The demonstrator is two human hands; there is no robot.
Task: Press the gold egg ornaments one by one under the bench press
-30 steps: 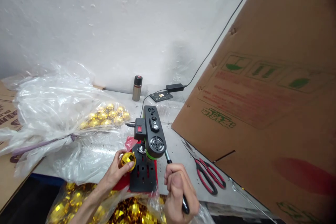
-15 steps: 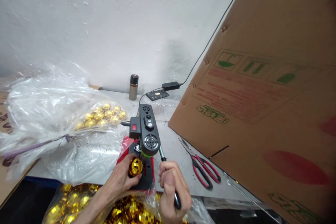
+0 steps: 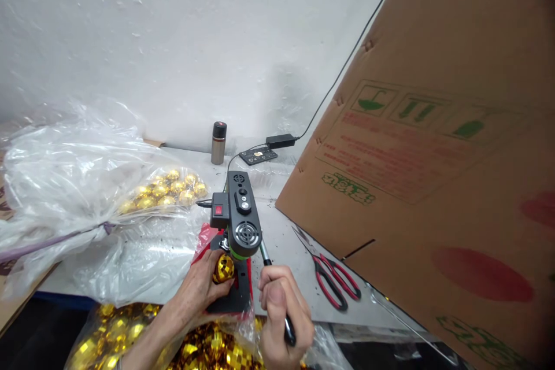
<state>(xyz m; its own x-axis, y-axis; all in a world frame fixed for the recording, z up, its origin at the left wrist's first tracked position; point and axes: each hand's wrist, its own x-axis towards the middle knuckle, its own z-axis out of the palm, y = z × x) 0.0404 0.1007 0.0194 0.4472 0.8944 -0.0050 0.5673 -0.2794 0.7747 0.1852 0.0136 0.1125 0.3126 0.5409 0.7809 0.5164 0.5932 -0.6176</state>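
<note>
Under the head of the small black drill press (image 3: 237,215), the left hand (image 3: 200,284) pinches a faceted gold ball (image 3: 223,267) against the press's black base plate (image 3: 236,295), fingers wrapped round its near side. The right hand (image 3: 280,315) is clenched round the black grip of the feed lever (image 3: 272,283), whose metal rod runs up to the press. To do this well, the person likely needs to keep the ball centred beneath the spindle, hold it firmly so it cannot spin, keep fingertips clear of the bit's path, and pull the lever slowly and evenly. Loose gold balls fill the clear bags (image 3: 104,335) nearby, and red-handled scissors (image 3: 333,280) lie on the table to the right.
</note>
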